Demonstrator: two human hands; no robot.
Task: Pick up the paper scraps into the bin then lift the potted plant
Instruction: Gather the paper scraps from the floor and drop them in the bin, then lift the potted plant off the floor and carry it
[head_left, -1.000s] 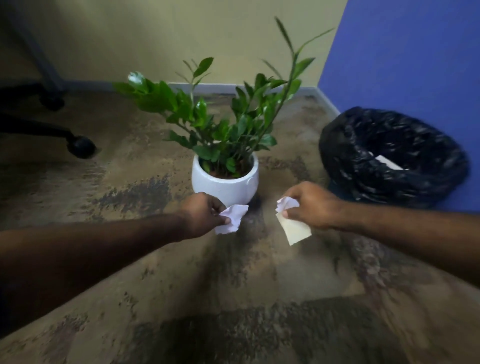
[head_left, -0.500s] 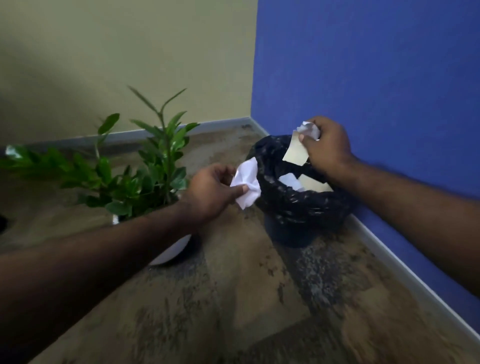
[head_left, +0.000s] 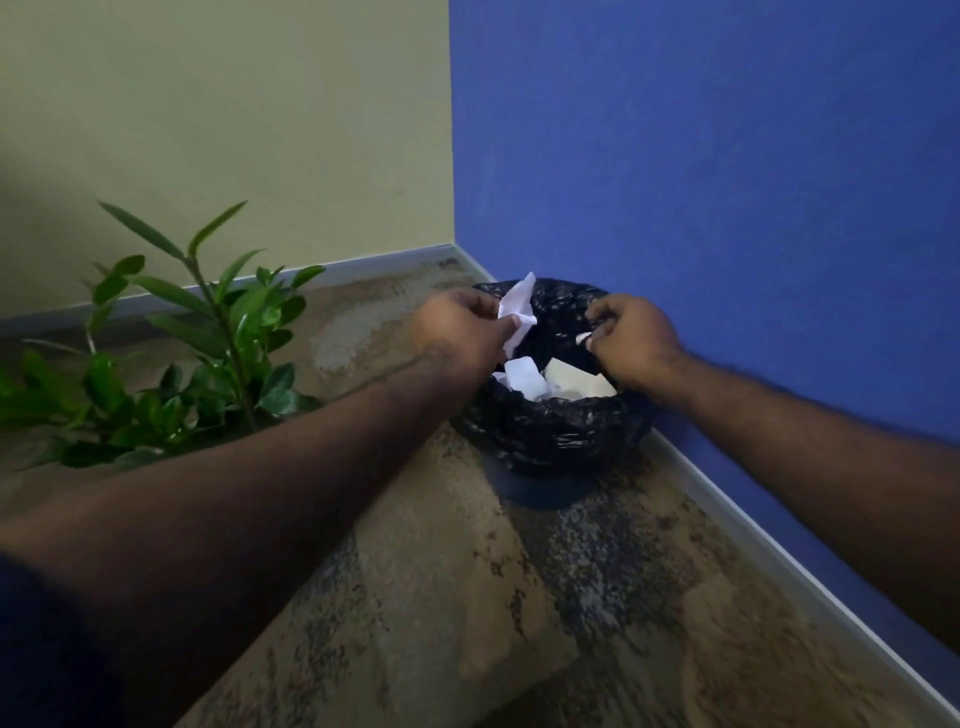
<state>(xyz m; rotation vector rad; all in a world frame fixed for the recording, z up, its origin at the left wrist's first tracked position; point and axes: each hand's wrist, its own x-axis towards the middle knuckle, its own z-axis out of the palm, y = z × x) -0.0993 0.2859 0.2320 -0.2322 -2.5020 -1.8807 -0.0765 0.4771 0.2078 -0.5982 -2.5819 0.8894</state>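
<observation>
L hand (head_left: 462, 332) pinches white scrap (head_left: 516, 312) over bin (head_left: 550, 431); R hand (head_left: 631, 338) curled, small bit (head_left: 583, 338) at fingertips.

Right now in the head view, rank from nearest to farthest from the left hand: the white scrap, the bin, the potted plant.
1. White scrap: pinched in the left hand.
2. Bin: right beneath the hand, rim under it.
3. Potted plant: farthest, off to the left.

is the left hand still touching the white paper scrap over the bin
Touching. The head view shows the left hand pinching the white paper scrap between thumb and fingers, above the open bin.
</observation>
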